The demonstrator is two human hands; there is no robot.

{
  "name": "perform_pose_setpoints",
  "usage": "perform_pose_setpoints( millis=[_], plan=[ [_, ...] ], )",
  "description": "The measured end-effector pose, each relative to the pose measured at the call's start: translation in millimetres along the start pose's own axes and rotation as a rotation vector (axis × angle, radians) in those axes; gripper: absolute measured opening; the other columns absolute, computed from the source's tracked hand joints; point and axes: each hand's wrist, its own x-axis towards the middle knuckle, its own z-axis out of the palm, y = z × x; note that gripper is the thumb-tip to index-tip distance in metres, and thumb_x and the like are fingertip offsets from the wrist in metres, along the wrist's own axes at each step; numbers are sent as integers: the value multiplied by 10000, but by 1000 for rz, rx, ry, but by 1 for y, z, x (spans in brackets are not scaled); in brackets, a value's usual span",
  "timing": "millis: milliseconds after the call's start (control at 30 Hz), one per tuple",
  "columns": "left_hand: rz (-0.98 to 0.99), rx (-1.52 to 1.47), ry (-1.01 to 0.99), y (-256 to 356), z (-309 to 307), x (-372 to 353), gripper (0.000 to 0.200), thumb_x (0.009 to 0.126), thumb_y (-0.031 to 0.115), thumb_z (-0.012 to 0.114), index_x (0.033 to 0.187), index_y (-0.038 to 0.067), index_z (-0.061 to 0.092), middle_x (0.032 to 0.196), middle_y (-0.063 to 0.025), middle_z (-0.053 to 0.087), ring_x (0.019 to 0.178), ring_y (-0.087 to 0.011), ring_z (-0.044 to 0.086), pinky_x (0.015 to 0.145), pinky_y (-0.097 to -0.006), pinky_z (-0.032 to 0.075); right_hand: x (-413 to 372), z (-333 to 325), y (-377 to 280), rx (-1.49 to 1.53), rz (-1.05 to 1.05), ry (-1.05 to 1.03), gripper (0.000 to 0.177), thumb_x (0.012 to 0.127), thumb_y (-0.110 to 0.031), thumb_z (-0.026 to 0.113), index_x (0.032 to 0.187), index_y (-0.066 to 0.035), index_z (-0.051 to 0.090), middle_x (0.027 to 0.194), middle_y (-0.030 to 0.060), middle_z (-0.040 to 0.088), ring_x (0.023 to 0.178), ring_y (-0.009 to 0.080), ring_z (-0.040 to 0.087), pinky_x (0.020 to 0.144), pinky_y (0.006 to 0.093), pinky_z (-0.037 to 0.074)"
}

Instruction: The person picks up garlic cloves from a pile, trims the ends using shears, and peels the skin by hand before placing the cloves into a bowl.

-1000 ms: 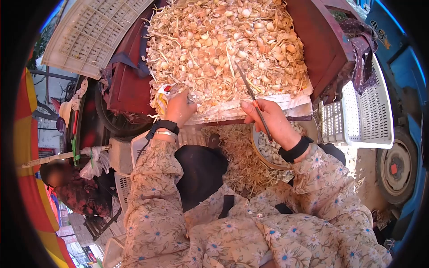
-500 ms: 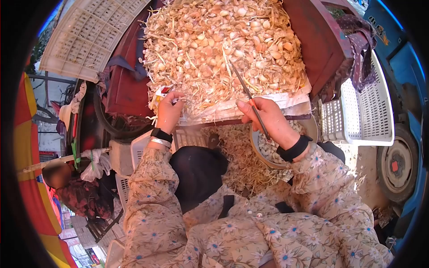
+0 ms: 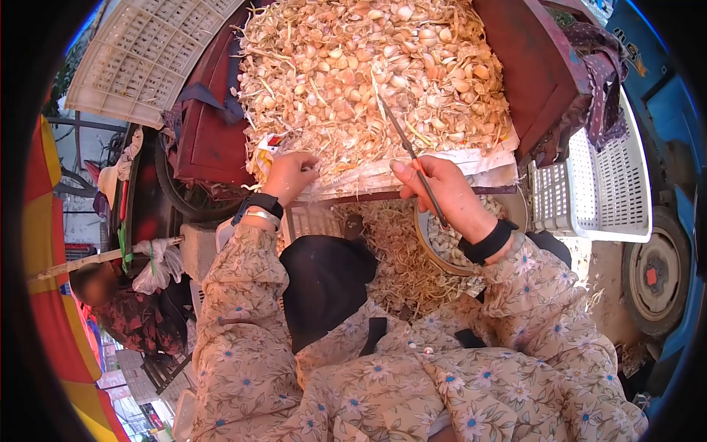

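Note:
A wide heap of garlic cloves with loose skins and dry stalks covers the bed in front of me. My right hand grips a long, thin, dark metal tool with an orange part near the fingers. Its tip points forward over the cloves, and its rear end sticks out below the palm. At the near left edge of the heap is my left hand, its fingers curled together toward the thumb; I cannot tell what is between them. White sheeting lies under the heap's front edge.
Below the bed's right front stands a round tub of pale cloves. Stalks and skins litter the ground. White plastic crates stand at right and upper left. A person sits at lower left; a blue vehicle is at right.
My left hand has shifted slightly right and down, with its fingers now curled inward. The right hand and its tool have barely moved. The view has shifted a little.

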Motion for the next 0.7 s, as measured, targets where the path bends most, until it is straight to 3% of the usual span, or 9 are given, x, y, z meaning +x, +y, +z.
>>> perform_pose_setpoints(
  millis=[133,233,333,433,533,567,700],
  plan=[
    [-30,129,-42,7,-1,12,179,697,122,686,843,31,636,759,-118,642,710,-235,626,653,-321,478,-1,-2,-2,2,5,-20,495,804,-513,605,740,-23,579,594,6,534,471,81,475,442,231,385],
    [-76,28,-64,0,0,14,159,697,121,686,809,31,617,708,-102,623,671,-203,608,628,-309,472,1,-1,-1,-1,4,-17,495,804,-514,605,729,-25,574,590,6,531,471,81,475,443,230,387],
    [-31,-71,-123,-1,-5,7,103,756,67,673,788,25,584,648,9,546,621,-70,514,575,-233,439,-1,-2,-3,-13,8,-15,495,803,-513,606,723,-26,569,582,2,526,468,80,474,441,231,384],
    [-129,-214,-198,5,-13,-7,87,780,43,652,769,33,566,680,39,529,640,-49,499,577,-221,435,1,-4,1,-60,21,-17,495,804,-511,606,705,-28,563,567,0,516,471,82,474,444,233,382],
    [-138,-454,-173,-1,-11,-22,55,768,3,644,802,17,603,744,10,563,699,-73,552,649,-220,457,-1,-3,-2,-29,21,-3,493,806,-507,604,685,-31,558,554,2,507,475,84,472,449,235,379],
    [-88,-451,-182,-3,-13,-24,69,780,-20,618,844,6,613,832,-23,603,734,-84,573,685,-226,467,-1,-3,-2,-27,19,0,492,808,-505,604,682,-31,557,553,4,506,477,84,472,450,236,379],
    [-198,-367,120,-13,5,-18,127,797,34,609,919,4,626,869,-50,649,728,-115,603,663,-249,479,1,0,0,-50,12,-7,490,811,-501,602,681,-31,556,556,8,508,480,86,470,452,240,378]
  ],
)
